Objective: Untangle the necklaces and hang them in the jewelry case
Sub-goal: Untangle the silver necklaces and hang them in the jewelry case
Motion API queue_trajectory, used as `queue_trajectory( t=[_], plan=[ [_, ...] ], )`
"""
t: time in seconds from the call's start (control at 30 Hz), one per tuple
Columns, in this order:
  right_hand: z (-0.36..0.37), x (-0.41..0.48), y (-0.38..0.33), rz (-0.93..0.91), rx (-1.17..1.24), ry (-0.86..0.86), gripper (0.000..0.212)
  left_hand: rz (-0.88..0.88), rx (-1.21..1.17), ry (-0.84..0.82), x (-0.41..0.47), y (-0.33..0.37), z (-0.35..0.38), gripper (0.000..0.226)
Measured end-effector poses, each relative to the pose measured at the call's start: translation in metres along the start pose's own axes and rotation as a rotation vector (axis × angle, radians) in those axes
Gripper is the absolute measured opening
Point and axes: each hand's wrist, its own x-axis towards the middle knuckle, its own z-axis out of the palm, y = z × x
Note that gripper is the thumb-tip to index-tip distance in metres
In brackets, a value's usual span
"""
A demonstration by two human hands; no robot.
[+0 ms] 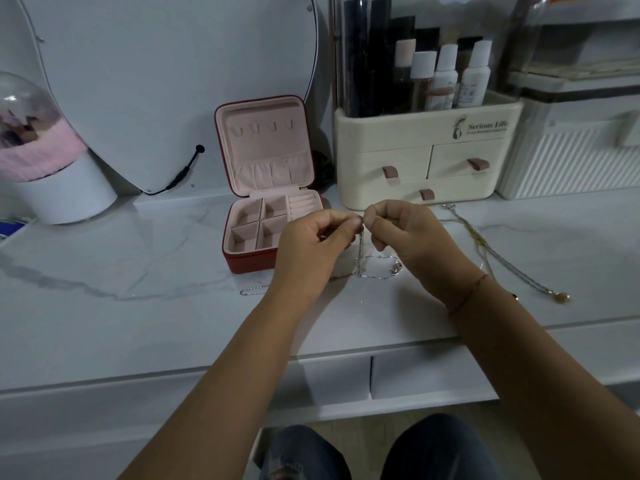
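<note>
1. Hanging at the centre of the frame, a silver necklace [361,249] is being pinched at its top by the left hand [310,247] and the right hand [407,233]. Thumb and forefinger of each are being kept closed on the chain, with the other fingers curled in. Its lower loops are lying bunched on the marble tabletop [138,258].
2. The tangle is judged as being teased apart. The chain is best being kept slack, with the strands eased sideways in small pulls, so that no knot is being drawn tighter.
3. The jewelry case [249,261] is standing open just left of the hands, and the hooks [263,128] in its upright lid are being left bare: nothing is hung yet.
4. Gold necklaces [491,252] are lying right of the hands, waiting on the tabletop.
5. Along the back, a glass dome [31,133] is being seen at far left, then a mirror [173,81], a cream cosmetics organiser [426,161] and a ribbed white box [571,157].
</note>
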Motion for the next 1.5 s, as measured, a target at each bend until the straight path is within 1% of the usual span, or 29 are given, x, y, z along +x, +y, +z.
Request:
queue_trajectory(
  t=[0.17, 0.37, 0.43, 0.53, 0.57, 0.63, 0.7, 0.83, 0.97, 1.1, 1.23, 1.4, 1.5],
  plan=[
    [0.0010, 0.0000, -0.0015, -0.011, -0.019, 0.007, 0.021, -0.043, -0.030, -0.012, -0.0003, 0.0011, 0.0001, 0.008],
    [-0.0001, -0.0002, 0.0011, -0.014, 0.001, -0.014, 0.019, -0.092, -0.050, -0.016, 0.0007, 0.0006, 0.0010, 0.013],
    [-0.0011, 0.0007, 0.0023, 0.011, 0.063, -0.007, 0.015, -0.138, -0.104, -0.010, 0.0018, 0.0009, 0.0010, 0.019],
    [-0.0022, 0.0018, 0.0028, 0.032, 0.170, 0.003, 0.012, -0.194, -0.259, -0.026, 0.0041, -0.0006, 0.0003, 0.037],
    [-0.0023, 0.0019, 0.0028, 0.030, 0.193, 0.001, 0.012, -0.199, -0.295, -0.034, 0.0043, -0.0009, 0.0003, 0.035],
    [-0.0026, 0.0022, 0.0039, 0.019, 0.207, -0.008, 0.011, -0.199, -0.315, -0.053, 0.0037, -0.0004, 0.0013, 0.022],
    [-0.0030, 0.0023, 0.0048, 0.014, 0.204, -0.020, 0.013, -0.179, -0.273, -0.093, 0.0020, 0.0001, 0.0020, 0.012],
    [-0.0032, 0.0026, 0.0041, 0.024, 0.210, -0.018, 0.015, -0.154, -0.185, -0.169, 0.0008, -0.0016, 0.0017, 0.004],
    [-0.0037, 0.0023, 0.0022, 0.016, 0.264, -0.019, 0.014, -0.173, -0.164, -0.184, 0.0014, -0.0058, 0.0026, 0.007],
    [-0.0041, 0.0015, 0.0013, 0.004, 0.303, -0.032, 0.023, -0.201, -0.246, -0.235, 0.0016, -0.0042, 0.0042, 0.006],
    [-0.0049, 0.0029, 0.0039, 0.034, 0.308, -0.021, 0.018, -0.238, -0.258, -0.246, 0.0011, -0.0031, 0.0042, 0.012],
    [-0.0064, 0.0045, 0.0041, 0.055, 0.339, 0.033, 0.019, -0.231, -0.259, -0.191, 0.0006, -0.0023, 0.0028, 0.007],
    [-0.0052, 0.0043, 0.0058, 0.076, 0.268, 0.068, 0.015, -0.193, -0.237, -0.171, 0.0005, -0.0020, 0.0023, 0.012]
  ],
)
